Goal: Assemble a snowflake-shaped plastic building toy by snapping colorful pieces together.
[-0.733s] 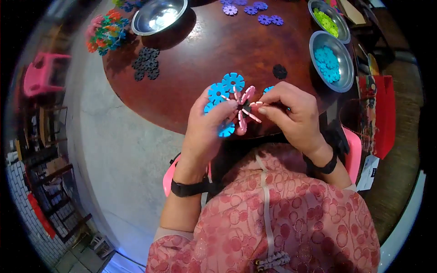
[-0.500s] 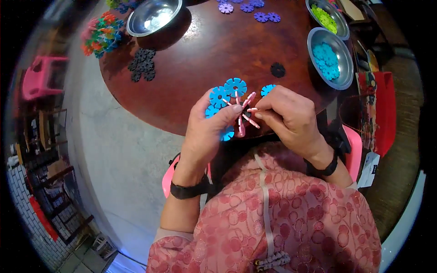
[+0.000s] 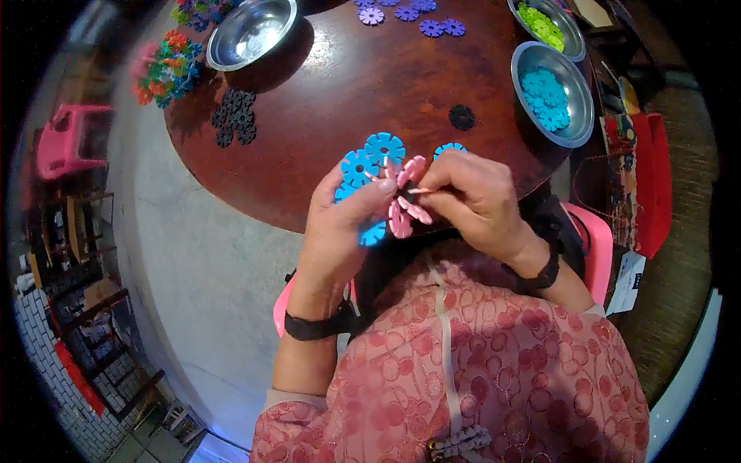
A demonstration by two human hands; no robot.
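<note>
My left hand (image 3: 345, 212) grips a flower-shaped build of notched plastic discs. Pink discs (image 3: 400, 221) stand out around its dark centre, and blue discs (image 3: 360, 167) fan along its outer side. The left thumb presses near the centre. From the other side, my right hand (image 3: 477, 202) pinches one pink disc (image 3: 419, 190) at its edge, against the dark middle. Part of that disc is hidden by the fingers. Another blue disc (image 3: 448, 149) shows just behind the right hand; whether it joins the build I cannot tell.
A pile of black discs (image 3: 234, 117) and a single black disc (image 3: 461, 117) lie on the brown table (image 3: 370, 92). Purple discs (image 3: 431, 28) lie farther back. Metal bowls hold blue discs (image 3: 546, 99) and green discs (image 3: 539, 27); another bowl (image 3: 251, 35) stands near colourful disc builds (image 3: 166, 69).
The build has tilted in my hands, so the pink discs show more of their faces. Both hands stay on it. The whole view has shifted slightly.
</note>
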